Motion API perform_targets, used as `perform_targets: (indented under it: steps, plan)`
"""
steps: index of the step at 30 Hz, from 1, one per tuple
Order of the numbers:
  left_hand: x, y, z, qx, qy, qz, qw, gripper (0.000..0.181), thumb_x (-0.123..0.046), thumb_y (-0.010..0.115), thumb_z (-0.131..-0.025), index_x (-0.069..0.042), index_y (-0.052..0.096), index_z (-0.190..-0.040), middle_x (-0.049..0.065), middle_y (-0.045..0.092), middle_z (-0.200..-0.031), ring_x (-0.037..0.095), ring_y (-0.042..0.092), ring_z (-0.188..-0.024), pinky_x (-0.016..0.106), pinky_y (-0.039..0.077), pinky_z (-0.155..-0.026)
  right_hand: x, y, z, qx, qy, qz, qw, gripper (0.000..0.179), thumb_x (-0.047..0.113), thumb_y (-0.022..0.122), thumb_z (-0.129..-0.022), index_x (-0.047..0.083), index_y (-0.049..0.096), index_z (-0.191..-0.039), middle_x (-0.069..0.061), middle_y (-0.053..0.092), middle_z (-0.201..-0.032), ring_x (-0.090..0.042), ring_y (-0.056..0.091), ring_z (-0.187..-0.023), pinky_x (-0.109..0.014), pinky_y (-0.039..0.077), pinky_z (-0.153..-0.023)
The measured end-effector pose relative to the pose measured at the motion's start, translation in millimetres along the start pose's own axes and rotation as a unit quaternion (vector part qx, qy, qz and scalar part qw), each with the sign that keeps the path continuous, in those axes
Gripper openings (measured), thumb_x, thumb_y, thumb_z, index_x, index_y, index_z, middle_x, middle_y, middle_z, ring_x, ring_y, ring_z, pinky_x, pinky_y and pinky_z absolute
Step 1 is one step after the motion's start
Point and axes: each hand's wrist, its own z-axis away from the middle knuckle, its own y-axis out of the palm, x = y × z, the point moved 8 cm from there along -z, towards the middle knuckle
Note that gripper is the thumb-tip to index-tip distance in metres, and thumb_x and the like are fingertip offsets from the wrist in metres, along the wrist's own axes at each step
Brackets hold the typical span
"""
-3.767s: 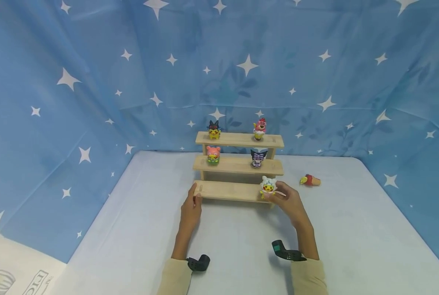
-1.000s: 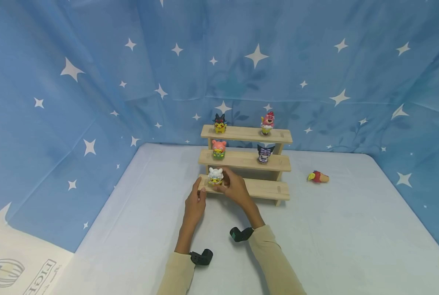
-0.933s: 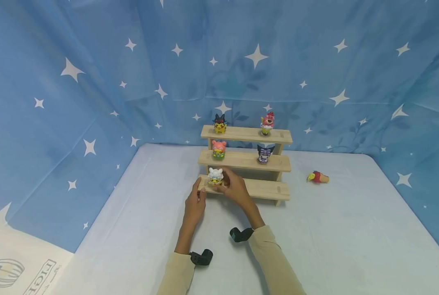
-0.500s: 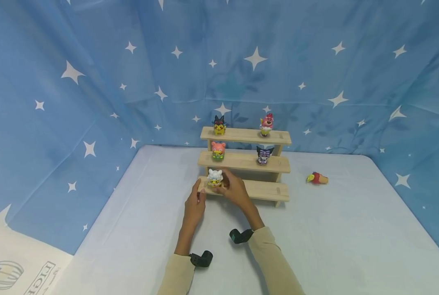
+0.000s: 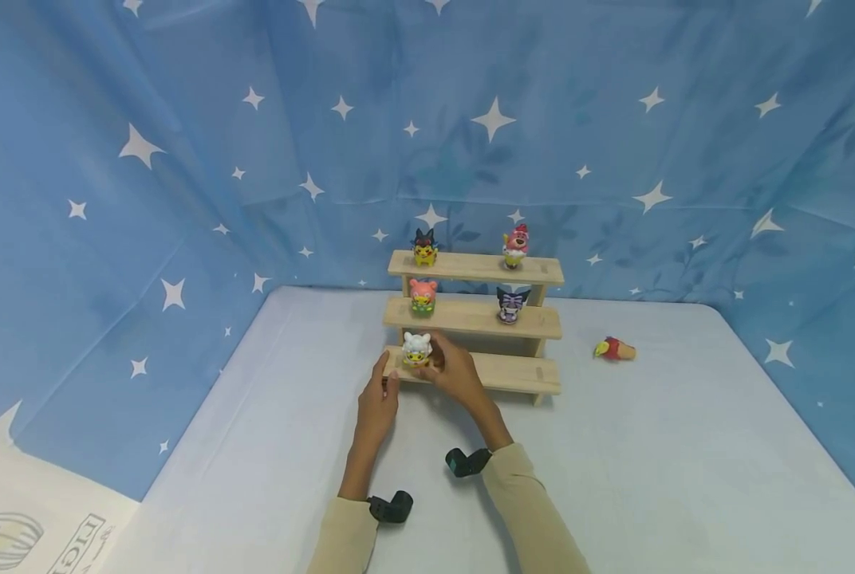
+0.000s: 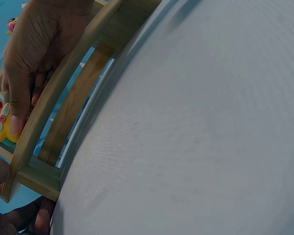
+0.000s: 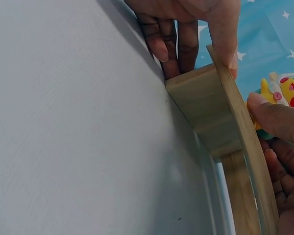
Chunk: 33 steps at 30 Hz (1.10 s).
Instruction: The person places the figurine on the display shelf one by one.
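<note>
A small yellow figurine in a white hood [image 5: 417, 344] stands upright at the left end of the lowest step of a three-tier wooden display stand [image 5: 506, 372]. My right hand [image 5: 459, 375] pinches it from the right, and its thumb shows against the yellow body in the left wrist view. At the stand's lower left end, my left hand [image 5: 377, 408] grips the board. The right wrist view has the left thumb [image 7: 225, 41] on the board and the other fingers by the side leg. Part of the figurine [image 7: 277, 95] is hidden behind the right thumb there.
On the middle step stand a pink-hooded figurine [image 5: 423, 297] and a black-and-purple one [image 5: 510, 304]. The top step bears a dark-eared yellow figurine [image 5: 424, 249] and a pink-and-red one [image 5: 516, 246]. A red-and-tan figurine [image 5: 616, 349] lies on the white table [image 5: 671, 446], right of the stand.
Since the oldest frame, my right hand has carried the white-hooded figurine from the lowest step's right end to its left end. Over the last second both hands stay nearly still; the view shifts slightly.
</note>
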Motion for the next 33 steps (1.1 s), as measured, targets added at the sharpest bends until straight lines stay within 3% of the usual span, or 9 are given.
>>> perform_targets:
  steps: [8, 15, 19, 22, 27, 30, 31, 33]
  plan:
    - [-1.3, 0.4, 2.7, 0.001, 0.002, -0.003, 1.0, 0.048, -0.025, 0.041, -0.106, -0.014, 0.032, -0.152, 0.02, 0.061, -0.127, 0.034, 0.06, -0.107, 0.051, 0.048, -0.09, -5, -8, 9.6, -0.002, 0.006, -0.036, 0.9993, 0.063, 0.015, 0.083, -0.078, 0.004, 0.055, -0.133, -0.015, 0.07, -0.116, -0.026, 0.068, -0.103, -0.035, 0.055, -0.085]
    - [-0.3, 0.7, 1.1, 0.002, -0.011, -0.003, 0.9999, 0.049, -0.027, 0.04, -0.106, -0.015, 0.031, -0.153, 0.021, 0.046, -0.147, 0.04, 0.053, -0.125, 0.055, 0.042, -0.101, -11, -26, 22.9, 0.003, 0.009, -0.09, 0.9959, 0.059, 0.009, 0.08, -0.08, -0.003, 0.055, -0.132, -0.016, 0.067, -0.123, -0.03, 0.066, -0.109, -0.037, 0.054, -0.089]
    - [0.5, 0.8, 2.3, 0.002, -0.012, -0.002, 0.9999, 0.05, -0.029, 0.039, -0.106, -0.015, 0.03, -0.153, 0.021, 0.047, -0.146, 0.04, 0.054, -0.124, 0.055, 0.043, -0.1, -14, -38, 33.1, 0.003, 0.014, -0.121, 0.9925, 0.049, 0.006, 0.077, -0.083, -0.004, 0.058, -0.128, -0.018, 0.068, -0.119, -0.032, 0.066, -0.109, -0.034, 0.054, -0.089]
    - [1.2, 0.5, 2.8, 0.002, -0.009, 0.0, 1.0, 0.05, -0.029, 0.039, -0.107, -0.015, 0.03, -0.154, 0.021, 0.051, -0.143, 0.038, 0.057, -0.118, 0.054, 0.044, -0.098, -21, -50, 41.4, -0.012, 0.008, -0.136, 0.9906, 0.043, 0.006, 0.073, -0.087, -0.005, 0.059, -0.125, -0.02, 0.069, -0.115, -0.034, 0.066, -0.106, -0.028, 0.055, -0.086]
    - [2.0, 0.9, 2.5, 0.003, -0.004, 0.007, 1.0, 0.05, -0.029, 0.039, -0.107, -0.015, 0.03, -0.154, 0.021, 0.053, -0.14, 0.036, 0.057, -0.117, 0.053, 0.044, -0.099, -38, -80, 54.5, -0.074, 0.004, -0.138, 0.9876, 0.034, 0.002, 0.068, -0.09, -0.008, 0.061, -0.121, -0.025, 0.069, -0.108, -0.037, 0.068, -0.098, -0.019, 0.054, -0.079]
    - [2.0, 1.2, 1.9, 0.002, -0.002, 0.009, 1.0, 0.05, -0.028, 0.039, -0.107, -0.015, 0.03, -0.154, 0.021, 0.05, -0.143, 0.037, 0.054, -0.123, 0.054, 0.042, -0.102, -53, -103, 63.4, -0.119, 0.037, -0.186, 0.9745, 0.031, 0.001, 0.063, -0.093, -0.013, 0.058, -0.12, -0.026, 0.069, -0.103, -0.03, 0.071, -0.091, -0.021, 0.056, -0.074]
    - [2.0, 1.3, 1.8, 0.002, -0.003, 0.008, 1.0, 0.05, -0.028, 0.039, -0.107, -0.016, 0.03, -0.154, 0.021, 0.05, -0.144, 0.037, 0.054, -0.124, 0.054, 0.042, -0.102, -60, -111, 67.3, -0.14, 0.057, -0.215, 0.9649, 0.03, 0.001, 0.063, -0.093, -0.013, 0.058, -0.119, -0.024, 0.07, -0.101, -0.026, 0.072, -0.088, -0.022, 0.057, -0.071]
    - [1.0, 1.3, 1.6, 0.002, -0.002, 0.008, 1.0, 0.05, -0.028, 0.039, -0.107, -0.015, 0.03, -0.154, 0.021, 0.047, -0.146, 0.038, 0.052, -0.127, 0.055, 0.041, -0.103, -76, -128, 77.0, -0.196, 0.107, -0.273, 0.9359, 0.028, 0.004, 0.063, -0.094, -0.012, 0.058, -0.117, -0.015, 0.072, -0.094, -0.018, 0.073, -0.08, -0.024, 0.057, -0.065]
